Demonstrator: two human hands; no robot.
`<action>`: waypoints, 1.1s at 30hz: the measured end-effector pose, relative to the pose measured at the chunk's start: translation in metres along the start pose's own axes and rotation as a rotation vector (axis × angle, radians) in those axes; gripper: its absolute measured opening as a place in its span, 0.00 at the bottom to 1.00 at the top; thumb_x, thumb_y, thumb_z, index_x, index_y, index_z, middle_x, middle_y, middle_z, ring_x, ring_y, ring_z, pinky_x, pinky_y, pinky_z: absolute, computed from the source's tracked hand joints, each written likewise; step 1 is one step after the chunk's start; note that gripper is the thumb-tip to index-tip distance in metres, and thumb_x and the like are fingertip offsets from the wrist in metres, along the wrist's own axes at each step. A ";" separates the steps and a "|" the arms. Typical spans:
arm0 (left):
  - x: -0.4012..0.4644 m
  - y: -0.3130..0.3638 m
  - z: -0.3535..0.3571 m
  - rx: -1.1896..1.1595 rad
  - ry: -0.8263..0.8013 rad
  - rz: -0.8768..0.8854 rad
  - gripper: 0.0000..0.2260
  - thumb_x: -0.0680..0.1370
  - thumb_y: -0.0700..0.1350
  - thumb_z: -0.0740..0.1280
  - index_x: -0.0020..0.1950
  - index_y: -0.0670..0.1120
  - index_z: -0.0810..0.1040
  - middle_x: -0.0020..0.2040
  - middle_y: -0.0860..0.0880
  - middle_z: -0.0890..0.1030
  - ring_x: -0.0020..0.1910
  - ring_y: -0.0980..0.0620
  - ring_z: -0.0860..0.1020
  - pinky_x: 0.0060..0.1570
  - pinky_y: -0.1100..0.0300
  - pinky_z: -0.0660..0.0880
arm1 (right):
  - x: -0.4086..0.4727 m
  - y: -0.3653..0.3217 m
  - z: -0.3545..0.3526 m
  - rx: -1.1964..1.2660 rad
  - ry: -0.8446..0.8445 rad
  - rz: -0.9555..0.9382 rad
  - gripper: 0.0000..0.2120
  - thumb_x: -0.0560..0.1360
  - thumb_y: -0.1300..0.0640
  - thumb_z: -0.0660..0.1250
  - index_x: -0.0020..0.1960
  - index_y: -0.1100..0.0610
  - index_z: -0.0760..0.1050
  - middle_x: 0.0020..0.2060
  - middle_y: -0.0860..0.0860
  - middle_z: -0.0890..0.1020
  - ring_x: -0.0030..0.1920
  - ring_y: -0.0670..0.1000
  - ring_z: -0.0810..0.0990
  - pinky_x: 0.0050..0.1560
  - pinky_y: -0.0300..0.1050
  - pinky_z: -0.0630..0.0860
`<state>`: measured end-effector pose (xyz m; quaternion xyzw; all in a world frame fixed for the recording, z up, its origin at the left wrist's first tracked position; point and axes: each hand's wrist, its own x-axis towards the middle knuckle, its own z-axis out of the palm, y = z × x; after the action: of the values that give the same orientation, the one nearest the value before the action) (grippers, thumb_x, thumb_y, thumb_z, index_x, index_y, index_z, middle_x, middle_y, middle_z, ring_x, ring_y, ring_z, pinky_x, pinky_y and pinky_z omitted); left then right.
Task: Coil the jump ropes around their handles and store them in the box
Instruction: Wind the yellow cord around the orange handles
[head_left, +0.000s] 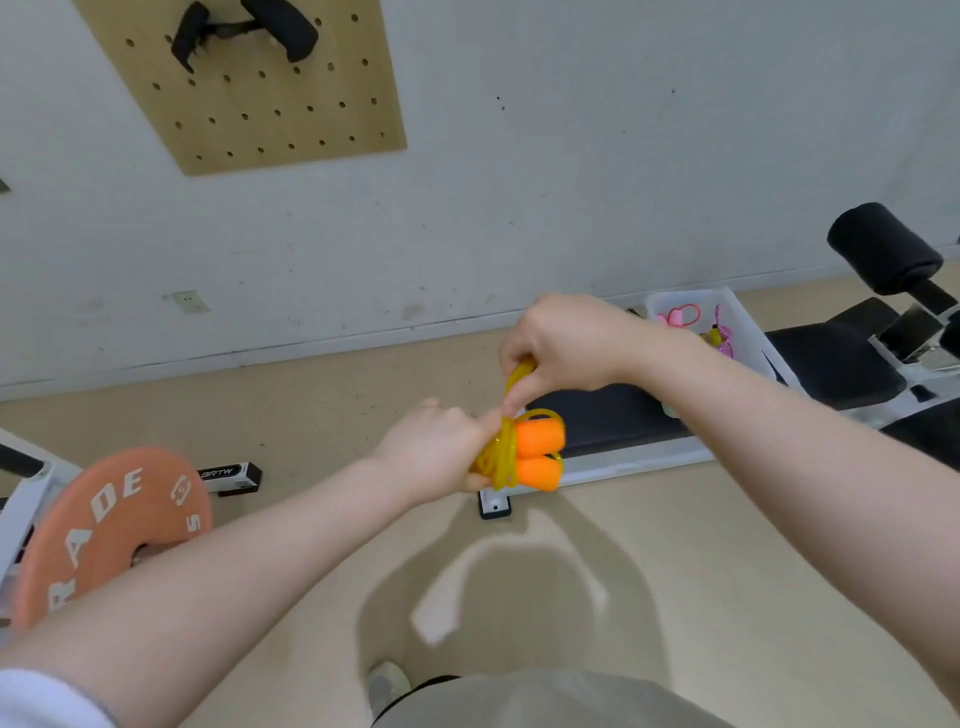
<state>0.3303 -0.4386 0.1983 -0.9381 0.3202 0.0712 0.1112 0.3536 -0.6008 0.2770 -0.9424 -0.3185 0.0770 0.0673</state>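
Note:
My left hand grips two orange jump-rope handles held side by side, their ends pointing right. Yellow rope is wound in several turns around the handles next to my fingers. My right hand is just above and pinches a loop of the same yellow rope, pulled up from the coil. A white box stands on the black bench at the right, holding pink and yellow-pink ropes.
A black padded bench on a white frame runs along the wall, with a roller pad at the far right. An orange weight plate leans at the left. A pegboard hangs on the wall. Beige floor lies below.

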 end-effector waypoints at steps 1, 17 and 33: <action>-0.003 0.001 -0.007 -0.012 0.045 0.033 0.29 0.75 0.56 0.64 0.72 0.48 0.59 0.54 0.44 0.79 0.54 0.41 0.77 0.54 0.56 0.67 | -0.002 0.008 -0.003 0.110 0.026 0.015 0.15 0.67 0.44 0.73 0.39 0.56 0.79 0.25 0.46 0.71 0.30 0.46 0.69 0.30 0.41 0.62; -0.005 -0.011 -0.024 -1.210 0.425 -0.451 0.13 0.67 0.48 0.76 0.44 0.44 0.76 0.31 0.50 0.80 0.23 0.60 0.74 0.25 0.71 0.68 | 0.016 -0.026 0.098 0.892 0.279 0.395 0.18 0.79 0.66 0.54 0.31 0.54 0.65 0.23 0.45 0.70 0.25 0.42 0.68 0.25 0.33 0.61; 0.017 -0.008 0.014 -1.257 0.248 -0.639 0.20 0.71 0.52 0.73 0.52 0.41 0.70 0.32 0.52 0.75 0.25 0.58 0.73 0.23 0.68 0.68 | 0.004 -0.016 0.091 0.739 -0.210 0.308 0.20 0.77 0.40 0.58 0.57 0.54 0.76 0.36 0.47 0.71 0.37 0.46 0.69 0.37 0.38 0.65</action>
<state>0.3477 -0.4385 0.1822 -0.8738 -0.0617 0.0992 -0.4721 0.3303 -0.5790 0.1898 -0.8784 -0.1298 0.2910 0.3561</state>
